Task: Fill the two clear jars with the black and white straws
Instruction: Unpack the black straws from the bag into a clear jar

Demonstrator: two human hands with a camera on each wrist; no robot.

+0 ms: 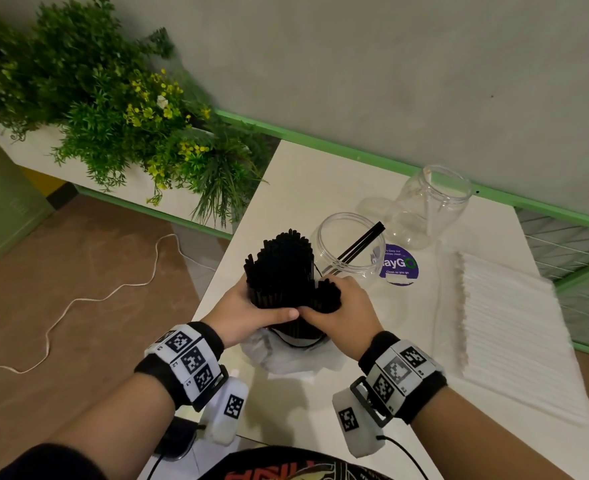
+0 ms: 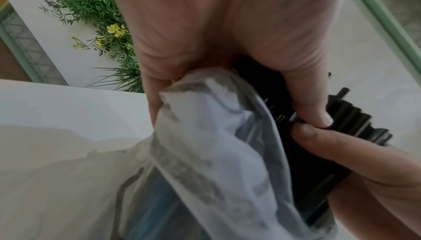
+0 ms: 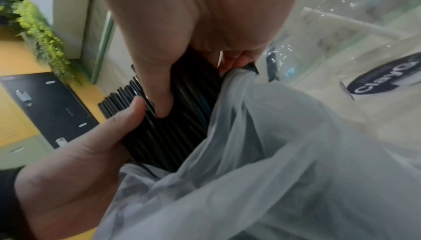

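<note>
Gripping the black straws point(image 1: 282, 271) with our left hand point(image 1: 248, 311) and right hand point(image 1: 341, 306), both wrapped round the bundle, above the plastic bag point(image 1: 296, 358) | near jar point(image 1: 350, 244) just beyond | risk: loose grip, we scatter straws.

Black straws point(image 1: 281, 268): smooth plastic with a slight sheen, held between the fingers point(image 3: 159, 89) of both hands. Bag point(image 2: 218, 135) just below the fingers: thin, translucent whitish plastic film, soft and wrinkled. Near jar point(image 1: 350, 245) beyond the fingers: clear, glossy plastic. Far jar point(image 1: 431, 199): the same clear, glossy finish. White straws point(image 1: 514, 327) to the right of the fingers: matt white; whether paper or plastic cannot be told. Desk point(image 1: 320, 181): smooth, off-white, low sheen.
</note>
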